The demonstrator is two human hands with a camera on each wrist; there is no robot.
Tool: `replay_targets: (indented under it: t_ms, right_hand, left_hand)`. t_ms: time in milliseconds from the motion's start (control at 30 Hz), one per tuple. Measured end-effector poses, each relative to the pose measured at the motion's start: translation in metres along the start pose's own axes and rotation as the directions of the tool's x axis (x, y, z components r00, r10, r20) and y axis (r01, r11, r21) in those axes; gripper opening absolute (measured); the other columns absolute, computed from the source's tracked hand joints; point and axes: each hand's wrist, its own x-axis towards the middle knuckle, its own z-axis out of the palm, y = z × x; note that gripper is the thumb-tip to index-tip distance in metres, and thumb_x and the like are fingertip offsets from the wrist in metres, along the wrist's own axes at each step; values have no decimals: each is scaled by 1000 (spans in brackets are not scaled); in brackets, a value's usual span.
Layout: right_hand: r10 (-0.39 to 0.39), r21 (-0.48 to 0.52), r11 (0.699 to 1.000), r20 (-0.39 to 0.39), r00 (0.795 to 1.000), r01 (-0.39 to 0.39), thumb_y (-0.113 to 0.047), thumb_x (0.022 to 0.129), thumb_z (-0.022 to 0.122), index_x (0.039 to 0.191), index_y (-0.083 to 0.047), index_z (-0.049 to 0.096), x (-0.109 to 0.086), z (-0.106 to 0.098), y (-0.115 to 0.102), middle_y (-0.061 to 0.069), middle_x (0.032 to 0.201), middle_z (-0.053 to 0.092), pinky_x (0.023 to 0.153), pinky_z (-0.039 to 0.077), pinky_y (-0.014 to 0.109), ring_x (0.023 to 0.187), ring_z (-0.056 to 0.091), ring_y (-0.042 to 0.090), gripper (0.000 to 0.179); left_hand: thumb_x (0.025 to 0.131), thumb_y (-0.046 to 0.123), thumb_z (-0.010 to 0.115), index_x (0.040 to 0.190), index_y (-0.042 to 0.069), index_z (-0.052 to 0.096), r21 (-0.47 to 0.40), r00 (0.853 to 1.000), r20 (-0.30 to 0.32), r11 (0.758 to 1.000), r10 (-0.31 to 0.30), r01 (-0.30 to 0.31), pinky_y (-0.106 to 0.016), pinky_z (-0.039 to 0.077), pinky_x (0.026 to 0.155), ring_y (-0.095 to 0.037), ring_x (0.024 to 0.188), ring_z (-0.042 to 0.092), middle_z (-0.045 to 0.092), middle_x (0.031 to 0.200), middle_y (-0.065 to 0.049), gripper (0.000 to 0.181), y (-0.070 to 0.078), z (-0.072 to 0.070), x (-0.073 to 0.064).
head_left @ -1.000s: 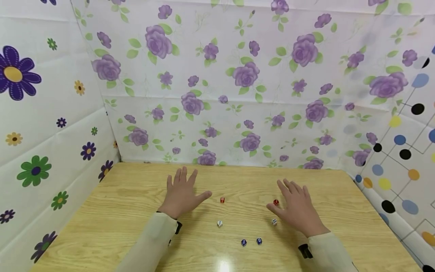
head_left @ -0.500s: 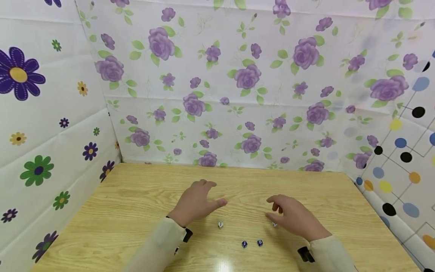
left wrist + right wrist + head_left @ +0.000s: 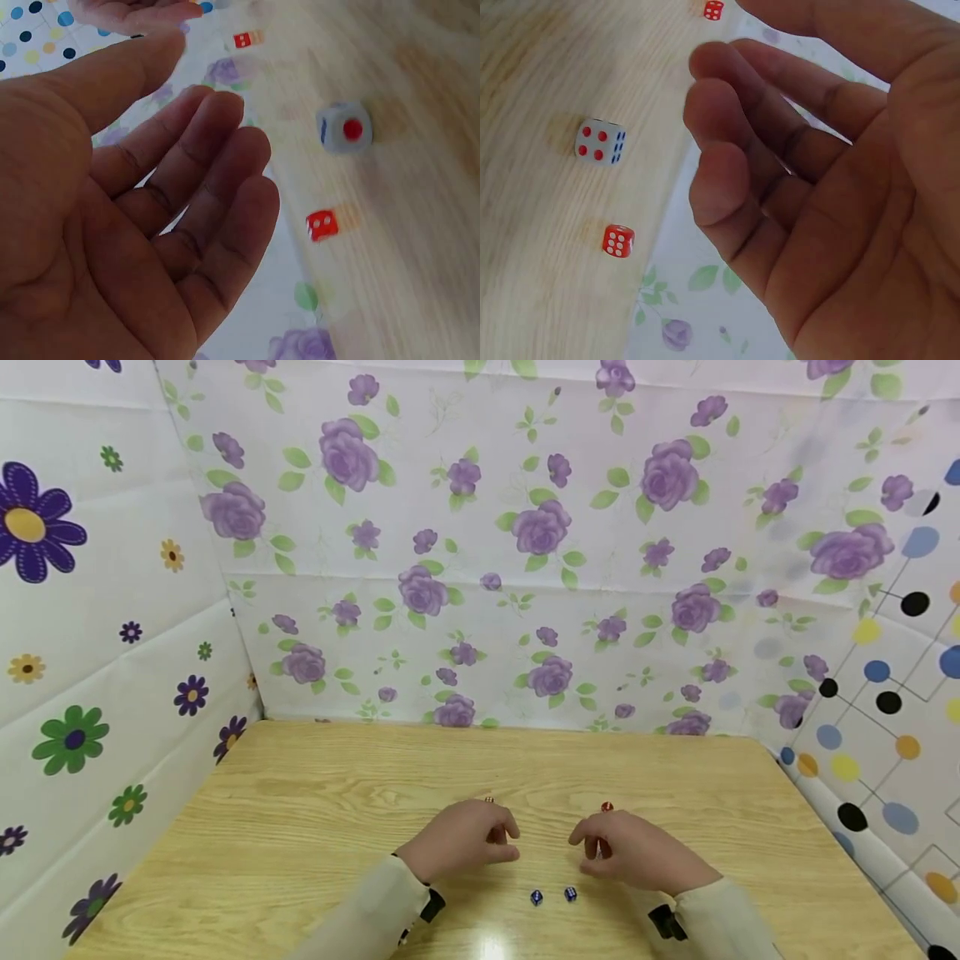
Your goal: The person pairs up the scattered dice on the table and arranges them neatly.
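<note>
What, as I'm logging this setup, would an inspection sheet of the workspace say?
Surface: wood-grain table, bright reflection on its near side
Job's things: two red dice, two white dice, two blue dice
Clutter: nothing seen
Grips: left grip and right grip hold nothing, fingers loosely curved, near the white dice
Cables: nothing seen
Surroundings: rose-print cloth behind, daisy-print cloth left, dotted cloth right

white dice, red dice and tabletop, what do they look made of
White dice: probably opaque plastic, smooth with rounded corners. Red dice: likely plastic, perhaps translucent, given the orange tint beside them. Tabletop: wood or wood-look laminate, fairly glossy, showing grain and glare.
</note>
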Motion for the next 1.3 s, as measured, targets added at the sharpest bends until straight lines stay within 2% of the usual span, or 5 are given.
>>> replay_targets:
  t_ms: [333,567,767,1000,1300]
  right_hand:
    - [-45,49,998,135,990,39,-18,87,68,96,-25,67,4,12,-3,-18,84,59,64,46,21,72,53,0,12]
    - [-48,47,998,145,988,41,-17,84,71,90,-28,66,4,20,-4,-18,83,59,65,46,20,72,54,-1,13]
    - [-40,61,998,155,987,31,-16,86,69,88,-28,65,3,21,-5,-19,83,59,65,47,20,71,53,-3,13]
    - [-57,68,997,154,986,47,-16,86,69,86,-26,66,3,20,-6,-20,82,59,65,47,20,70,53,-4,11]
    - [-65,62,997,165,984,55,-19,85,70,83,-26,65,6,21,-7,-21,78,58,63,47,19,67,53,-3,9]
  left_hand:
    - [86,25,70,98,23,70,-11,990,113,997,80,-79,-17,46,66,5,69,53,58,78,21,12,8,17,3]
    - [85,25,70,95,22,71,22,986,96,990,135,-137,-15,44,65,7,68,52,59,77,20,11,19,21,4]
    - [81,31,74,95,23,71,14,989,108,995,97,-99,-15,44,67,7,68,51,57,73,22,16,26,27,5]
    - [78,28,75,90,23,72,81,987,83,986,138,-145,-13,43,67,9,66,50,57,69,24,14,29,33,7]
    - [78,23,75,76,26,69,75,987,92,988,131,-138,-13,41,61,9,63,50,56,68,23,6,28,36,8]
